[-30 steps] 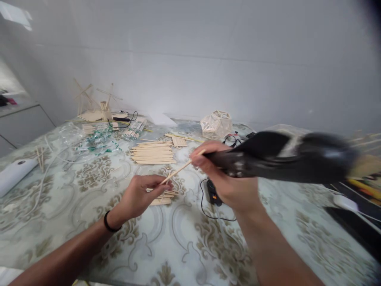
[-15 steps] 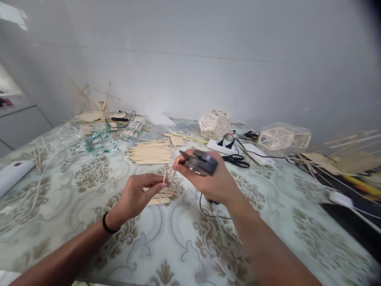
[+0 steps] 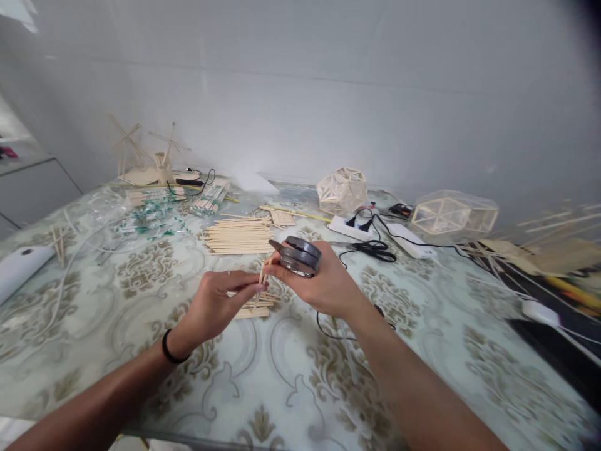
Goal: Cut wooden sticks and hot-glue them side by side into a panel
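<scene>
My left hand (image 3: 220, 304), closed in a pinch, holds thin wooden sticks (image 3: 261, 277) nearly upright. My right hand (image 3: 323, 282) is wrapped round a dark grey hand tool (image 3: 300, 255) with a pointed tip and thick rounded handles; its exact kind is unclear. The thumb and finger of that hand also meet the top of the sticks. Beneath my hands lies a small pile of short wooden sticks (image 3: 253, 311), partly hidden by my left fingers. Just beyond, many longer sticks (image 3: 239, 235) lie side by side in a flat stack.
Wooden lattice models (image 3: 342, 191) stand at the back, and a windmill-like one (image 3: 162, 166) at the left. A power strip (image 3: 350, 228) with black cables sits behind my right hand. Green-and-clear wrappers (image 3: 157, 219) lie left. Boards and sticks (image 3: 539, 257) crowd the right edge.
My right hand has moved left and slightly down with the tool, bringing its fingers against the sticks in my left hand. My left hand stays nearly in place.
</scene>
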Demonstrator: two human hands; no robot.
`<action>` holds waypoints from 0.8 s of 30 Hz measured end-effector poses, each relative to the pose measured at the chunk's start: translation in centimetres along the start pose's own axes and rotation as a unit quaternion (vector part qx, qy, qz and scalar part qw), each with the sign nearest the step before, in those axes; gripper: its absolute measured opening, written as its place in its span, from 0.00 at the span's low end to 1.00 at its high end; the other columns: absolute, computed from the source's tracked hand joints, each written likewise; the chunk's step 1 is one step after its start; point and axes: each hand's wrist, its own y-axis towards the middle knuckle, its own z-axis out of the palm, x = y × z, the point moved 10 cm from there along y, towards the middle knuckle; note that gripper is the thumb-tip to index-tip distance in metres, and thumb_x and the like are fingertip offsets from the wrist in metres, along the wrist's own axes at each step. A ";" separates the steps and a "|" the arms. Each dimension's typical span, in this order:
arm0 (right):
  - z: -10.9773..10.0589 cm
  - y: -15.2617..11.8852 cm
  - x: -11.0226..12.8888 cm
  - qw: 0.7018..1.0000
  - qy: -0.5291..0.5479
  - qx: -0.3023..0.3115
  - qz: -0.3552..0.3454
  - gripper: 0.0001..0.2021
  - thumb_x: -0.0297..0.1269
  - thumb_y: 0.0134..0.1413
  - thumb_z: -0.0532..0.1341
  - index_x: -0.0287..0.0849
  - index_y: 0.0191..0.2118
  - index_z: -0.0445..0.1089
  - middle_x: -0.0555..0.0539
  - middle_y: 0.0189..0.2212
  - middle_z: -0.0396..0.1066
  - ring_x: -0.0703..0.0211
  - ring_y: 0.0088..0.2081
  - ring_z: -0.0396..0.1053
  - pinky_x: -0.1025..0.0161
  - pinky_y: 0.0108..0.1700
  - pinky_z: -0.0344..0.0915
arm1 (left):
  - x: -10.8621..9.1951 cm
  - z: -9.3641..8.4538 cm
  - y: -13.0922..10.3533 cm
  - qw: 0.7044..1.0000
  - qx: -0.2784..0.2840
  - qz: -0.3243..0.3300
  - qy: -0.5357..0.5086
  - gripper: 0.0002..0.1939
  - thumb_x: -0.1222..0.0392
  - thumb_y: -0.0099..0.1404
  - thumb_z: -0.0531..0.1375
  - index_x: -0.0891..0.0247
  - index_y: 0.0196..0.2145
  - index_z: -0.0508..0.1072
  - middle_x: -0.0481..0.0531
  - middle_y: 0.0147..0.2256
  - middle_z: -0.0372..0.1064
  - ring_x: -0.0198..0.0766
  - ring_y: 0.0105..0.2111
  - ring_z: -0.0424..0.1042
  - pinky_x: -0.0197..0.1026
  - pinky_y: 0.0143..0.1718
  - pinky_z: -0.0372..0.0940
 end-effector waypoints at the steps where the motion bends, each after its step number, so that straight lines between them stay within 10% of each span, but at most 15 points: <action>1: 0.0 0.0 0.0 1.000 -0.001 0.001 -0.001 0.06 0.30 0.59 0.69 0.44 0.31 0.77 0.53 0.28 0.78 0.60 0.30 0.73 0.64 0.35 0.68 | 0.0 0.0 0.0 1.000 0.001 0.000 0.001 0.06 0.58 0.71 0.69 0.57 0.41 0.88 0.49 0.39 0.87 0.39 0.34 0.85 0.33 0.36 0.75; 24: 0.4 0.0 -0.2 1.000 0.013 0.017 0.007 0.06 0.26 0.58 0.68 0.44 0.31 0.78 0.52 0.29 0.79 0.60 0.30 0.73 0.64 0.35 0.66 | 0.0 0.1 0.1 1.000 0.017 0.004 0.004 0.07 0.58 0.73 0.67 0.58 0.43 0.88 0.48 0.40 0.87 0.39 0.36 0.87 0.33 0.37 0.76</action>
